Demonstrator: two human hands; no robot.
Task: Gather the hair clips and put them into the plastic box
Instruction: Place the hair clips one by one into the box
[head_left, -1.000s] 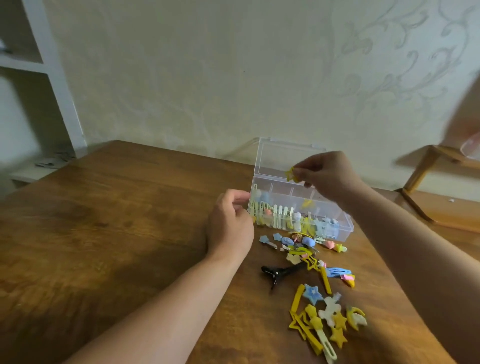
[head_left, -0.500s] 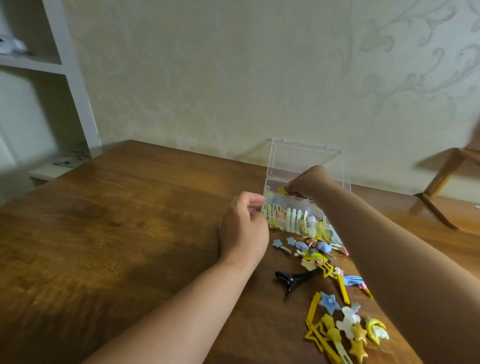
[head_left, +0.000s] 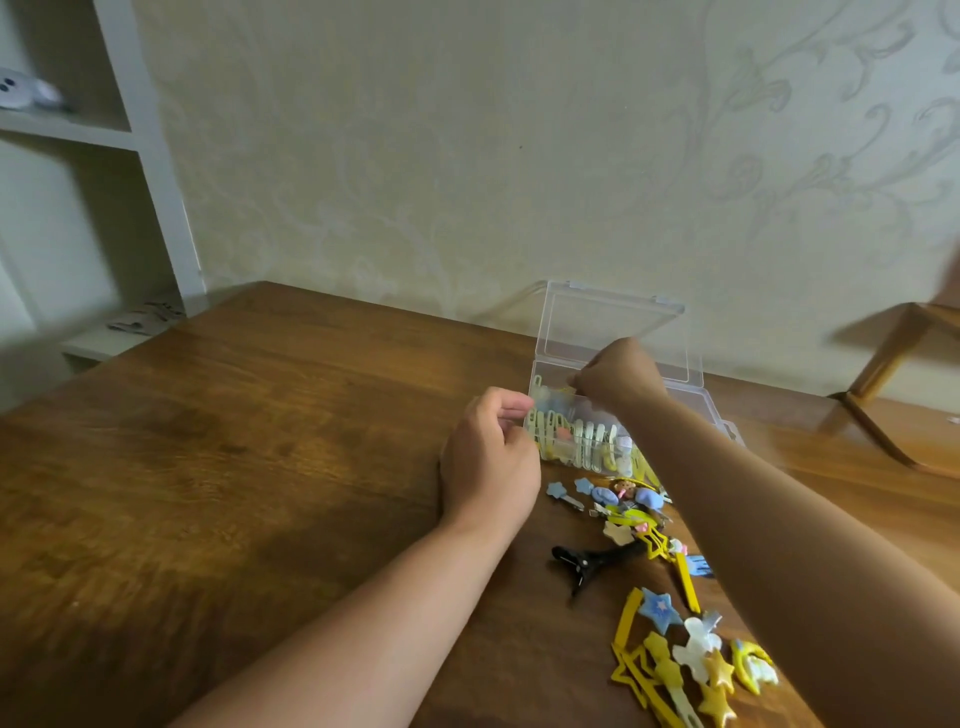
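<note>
A clear plastic box (head_left: 581, 442) stands open on the wooden table, its lid (head_left: 618, 317) upright, with several pale yellow hair clips inside. My right hand (head_left: 618, 376) reaches down into the box's back left part, fingers pinched together with a bit of yellow clip showing at the tips. My left hand (head_left: 488, 462) rests on the table, its curled fingers against the box's left front corner. Loose hair clips (head_left: 634, 509) lie in front of the box: a black claw clip (head_left: 587, 564), a blue star clip (head_left: 658, 609) and yellow star clips (head_left: 670, 675). My right forearm hides some of them.
The brown table (head_left: 234, 467) stretches to the left of the box. A white shelf unit (head_left: 140, 135) stands at the far left against the patterned wall. A wooden frame (head_left: 883, 364) stands to the right behind the table edge.
My right hand has dropped from above the box, where it held a yellow clip, down into the box. My left hand stays at the box's left corner. The view has shifted a little.
</note>
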